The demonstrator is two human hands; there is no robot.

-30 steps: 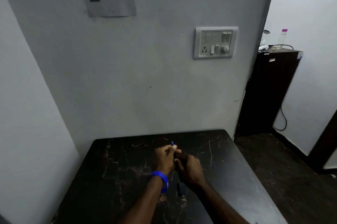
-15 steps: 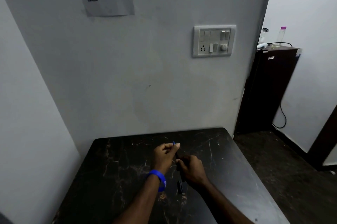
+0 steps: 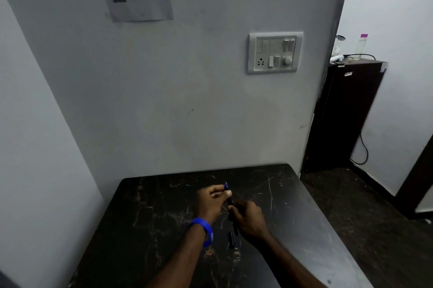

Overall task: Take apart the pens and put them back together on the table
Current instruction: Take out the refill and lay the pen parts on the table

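Both hands meet over the middle of the dark marble table (image 3: 145, 222). My left hand (image 3: 212, 203), with a blue wristband, pinches the upper end of a dark pen, whose blue tip (image 3: 226, 185) pokes out above the fingers. My right hand (image 3: 248, 219) is closed around the pen's dark barrel (image 3: 230, 203) lower down. A short black pen part (image 3: 231, 239) lies on the table just below the hands. How the pen's pieces join is hidden by the fingers.
The table sits in a corner of grey walls, with a switch panel (image 3: 275, 52) above it. To the right stand a dark cabinet (image 3: 346, 111) with a bottle (image 3: 362, 46) on top and a hanging cable (image 3: 362, 147).
The hands have stayed together on the pen over the table; the right hand has slid slightly lower along the barrel. The black part on the table has not moved.
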